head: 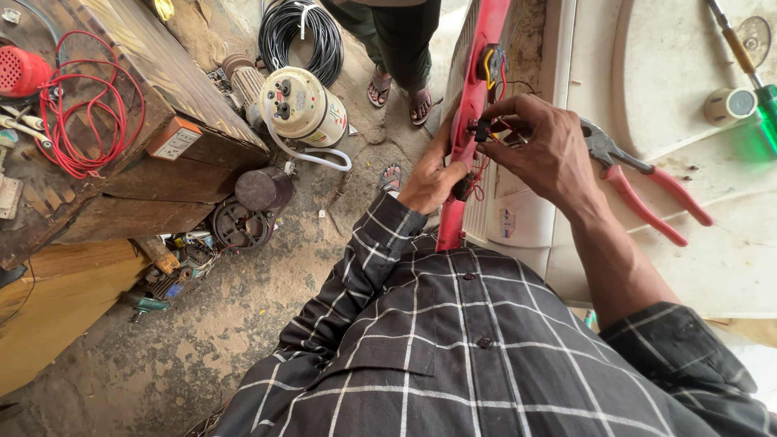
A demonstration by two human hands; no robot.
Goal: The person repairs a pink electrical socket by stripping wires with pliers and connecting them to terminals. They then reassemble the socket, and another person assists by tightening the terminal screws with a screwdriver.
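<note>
Left hand wrapped round the edge of a red panel, fingers closed on it low down, just above the checked shirt. Right hand raised against the same panel from the other side, fingertips pinched on a small black part among short red and yellow wires. Panel standing upright against a white cooler body. Just beyond the right wrist, red-handled pliers lying flat on the pale top of the cooler, jaws toward the hand. Farther right, a green-handled screwdriver and a small white cap. On the left, a wooden worktop carrying a coil of red wire; below it a cream pump motor on the dirt floor. Another person's sandalled feet at the top
</note>
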